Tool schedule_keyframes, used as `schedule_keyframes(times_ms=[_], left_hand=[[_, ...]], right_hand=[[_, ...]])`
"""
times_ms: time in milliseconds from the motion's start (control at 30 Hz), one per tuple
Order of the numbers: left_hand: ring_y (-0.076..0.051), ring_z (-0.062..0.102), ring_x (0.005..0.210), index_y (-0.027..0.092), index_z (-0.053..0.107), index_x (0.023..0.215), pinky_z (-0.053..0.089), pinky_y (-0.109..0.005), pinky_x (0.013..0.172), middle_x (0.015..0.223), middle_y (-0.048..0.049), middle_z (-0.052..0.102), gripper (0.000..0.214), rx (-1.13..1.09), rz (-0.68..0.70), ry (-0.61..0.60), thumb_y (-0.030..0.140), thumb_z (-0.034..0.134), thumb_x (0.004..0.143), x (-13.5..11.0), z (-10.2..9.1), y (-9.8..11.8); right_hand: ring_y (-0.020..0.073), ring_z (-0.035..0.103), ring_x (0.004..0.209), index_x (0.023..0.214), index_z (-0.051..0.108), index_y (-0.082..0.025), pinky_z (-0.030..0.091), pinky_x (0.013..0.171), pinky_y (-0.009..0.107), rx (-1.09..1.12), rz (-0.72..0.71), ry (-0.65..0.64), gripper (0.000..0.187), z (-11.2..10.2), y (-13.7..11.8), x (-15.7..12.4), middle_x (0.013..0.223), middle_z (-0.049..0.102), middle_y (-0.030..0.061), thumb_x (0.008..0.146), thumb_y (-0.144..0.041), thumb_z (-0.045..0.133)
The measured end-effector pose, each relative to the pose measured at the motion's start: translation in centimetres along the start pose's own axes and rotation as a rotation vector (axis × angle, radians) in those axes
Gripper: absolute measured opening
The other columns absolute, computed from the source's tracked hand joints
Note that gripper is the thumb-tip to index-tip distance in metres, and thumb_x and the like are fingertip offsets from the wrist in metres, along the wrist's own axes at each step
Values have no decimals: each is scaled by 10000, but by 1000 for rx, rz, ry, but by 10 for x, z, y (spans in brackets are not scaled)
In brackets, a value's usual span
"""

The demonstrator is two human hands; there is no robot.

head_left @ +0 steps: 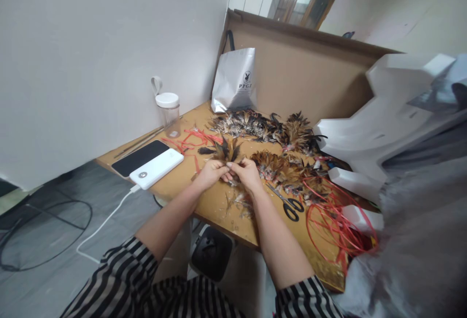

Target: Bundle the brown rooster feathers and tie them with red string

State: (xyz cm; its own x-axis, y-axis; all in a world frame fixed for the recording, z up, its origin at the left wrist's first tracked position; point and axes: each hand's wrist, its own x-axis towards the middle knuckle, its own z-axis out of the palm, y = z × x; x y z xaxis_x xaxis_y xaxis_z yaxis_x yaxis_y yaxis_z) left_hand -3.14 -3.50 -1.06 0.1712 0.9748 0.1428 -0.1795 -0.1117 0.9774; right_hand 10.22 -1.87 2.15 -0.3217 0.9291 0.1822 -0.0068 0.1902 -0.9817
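Between my two hands a bunch of brown and black feathers (226,150) stands with its tips pointing away from me. My left hand (211,173) pinches its base from the left. From the right, my right hand (248,173) closes on the same base, the fingertips of both hands meeting there. A pile of brown feathers (272,167) lies just beyond my right hand. Black-handled scissors (288,203) rest to the right of my right wrist. Loose feather scraps (239,201) are scattered under my hands.
Red plastic strips (335,225) tangle at the table's right; more red strips (195,138) lie left. A feather row (251,126) spans the back before a silver bag (235,82). A lidded jar (169,114), a phone (146,156), a cabled power bank (156,168) and white foam (350,118) flank it.
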Motion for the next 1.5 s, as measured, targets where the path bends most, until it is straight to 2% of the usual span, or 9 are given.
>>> schedule_keyframes(times_ms=[233, 600, 800, 967, 1100, 1200, 1300, 1400, 1500], left_hand=[[-104, 569, 473, 74, 643, 689, 461, -206, 496, 574, -78, 640, 333, -34, -2, -35, 406, 640, 666, -2, 2, 4], [-98, 542, 418, 87, 620, 610, 438, -205, 468, 508, -66, 615, 308, 40, -23, -45, 380, 599, 701, -2, 2, 1], [-109, 564, 451, 81, 607, 663, 458, -222, 494, 560, -74, 630, 323, 5, 15, -42, 403, 620, 686, -3, 4, 3], [-97, 555, 458, 93, 596, 696, 456, -209, 488, 555, -51, 621, 334, -55, 32, 11, 419, 650, 653, -4, 7, 7], [-96, 551, 449, 91, 603, 659, 450, -207, 482, 542, -49, 617, 344, -52, 23, 15, 432, 651, 645, -6, 7, 10], [-93, 542, 441, 95, 605, 644, 445, -207, 481, 528, -47, 615, 334, -84, 9, 90, 423, 662, 633, -5, 5, 10], [-96, 557, 489, 93, 619, 702, 432, -194, 482, 579, -61, 637, 320, -174, -2, 187, 402, 668, 635, -2, 1, 8], [-100, 578, 569, 84, 631, 800, 421, -178, 489, 711, -93, 665, 337, -257, 1, 234, 387, 657, 656, 0, -2, 6], [-83, 570, 589, 80, 637, 804, 410, -161, 488, 806, -107, 667, 317, -303, 16, 247, 369, 648, 672, -2, -7, 8]], right_hand=[[56, 361, 413, 495, 506, -142, 262, 416, 200, -29, -69, -39, 318, -1, -2, -1, 435, 435, -42, 647, -386, 644], [63, 385, 358, 474, 471, -162, 284, 388, 202, -76, -51, -166, 369, 6, -19, -10, 393, 473, -28, 689, -433, 598], [48, 292, 332, 440, 400, -175, 220, 354, 201, -48, -43, -33, 418, 11, -12, -8, 352, 382, -54, 683, -461, 582], [54, 315, 366, 498, 433, -177, 267, 384, 203, 11, -80, 4, 355, 13, -9, -6, 404, 400, -54, 678, -436, 596], [50, 277, 356, 417, 350, -185, 238, 372, 209, -34, -33, 18, 448, 12, -7, -6, 374, 359, -50, 674, -462, 591], [55, 333, 397, 462, 423, -172, 270, 399, 196, -5, 4, 77, 373, 10, -5, -4, 420, 416, -50, 614, -420, 657], [84, 470, 519, 638, 559, -163, 374, 499, 199, 71, -9, 105, 258, 8, -5, -2, 580, 560, -22, 571, -374, 692], [122, 549, 654, 780, 617, -169, 434, 625, 242, 97, -51, 130, 282, 8, -6, -1, 742, 633, 20, 597, -377, 670], [122, 541, 637, 779, 629, -166, 433, 642, 252, 55, -96, 186, 246, 6, -4, -1, 704, 624, 17, 641, -370, 635]])
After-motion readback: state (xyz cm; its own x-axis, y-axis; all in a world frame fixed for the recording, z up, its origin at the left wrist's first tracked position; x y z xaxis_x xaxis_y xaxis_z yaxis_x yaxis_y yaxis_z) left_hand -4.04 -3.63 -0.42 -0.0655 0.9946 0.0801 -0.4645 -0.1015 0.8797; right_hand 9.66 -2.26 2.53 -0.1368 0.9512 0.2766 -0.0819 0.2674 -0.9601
